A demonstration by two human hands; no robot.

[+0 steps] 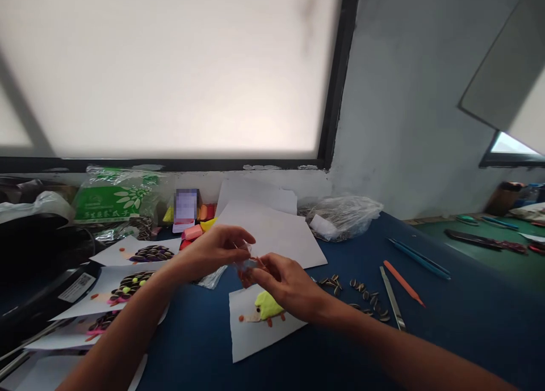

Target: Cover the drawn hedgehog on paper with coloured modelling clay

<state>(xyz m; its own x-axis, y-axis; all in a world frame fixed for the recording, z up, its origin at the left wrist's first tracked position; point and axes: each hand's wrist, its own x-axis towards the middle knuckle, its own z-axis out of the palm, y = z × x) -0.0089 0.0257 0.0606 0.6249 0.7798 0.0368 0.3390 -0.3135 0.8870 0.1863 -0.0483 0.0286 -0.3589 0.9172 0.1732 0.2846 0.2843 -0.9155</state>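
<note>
Both my hands meet over the blue table, fingers closed on a small crinkled clear plastic bag (243,261) with something orange-brown inside. My left hand (219,246) pinches its upper left side. My right hand (289,280) grips it from the right, and its curled fingers partly hide the bag. Just below lies a white paper card (251,348) bearing a clay hedgehog (268,305) with a yellow-green body, a pale snout, a dark eye and orange-brown nose and feet. My right hand and wrist cover part of this card.
Sunflower seeds (370,296), a craft knife (392,298), an orange tool (403,283) and blue tweezers (419,259) lie at right. Seed-covered hedgehog cards (128,286) overlap at left. White sheets (272,232), colourful clay packs (193,232) and a clear bag (347,216) sit along the wall.
</note>
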